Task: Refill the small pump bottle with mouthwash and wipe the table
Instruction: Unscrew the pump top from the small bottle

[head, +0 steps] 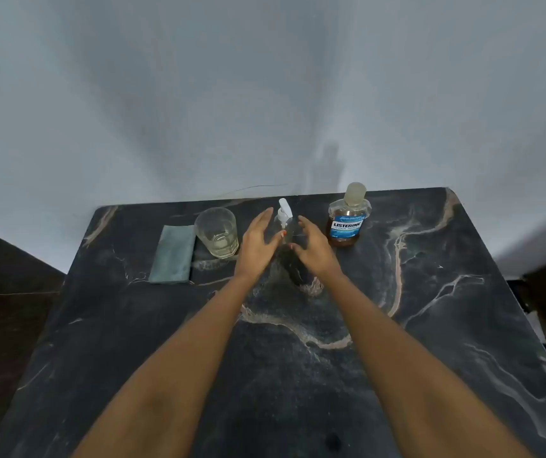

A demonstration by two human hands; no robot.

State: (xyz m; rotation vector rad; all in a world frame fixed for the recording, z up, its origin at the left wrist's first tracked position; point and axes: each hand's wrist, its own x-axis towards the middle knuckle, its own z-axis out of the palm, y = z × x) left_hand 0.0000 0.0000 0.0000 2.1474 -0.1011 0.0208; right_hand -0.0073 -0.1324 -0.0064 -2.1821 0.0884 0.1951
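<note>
A small clear pump bottle [285, 217] with a white pump head stands upright near the back of the dark marble table [430, 325]. My left hand [256, 246] is just left of it and my right hand [314, 247] just right, both with fingers spread and neither gripping it. The hands hide the bottle's lower part. To the right stands a mouthwash bottle [347, 219] with a blue label, a cap on top, and brownish liquid inside. A folded pale green cloth [173, 253] lies flat at the back left.
A clear drinking glass [217, 233] stands between the cloth and my left hand. A grey wall rises right behind the table's back edge. Dark floor shows past the table's left and right edges.
</note>
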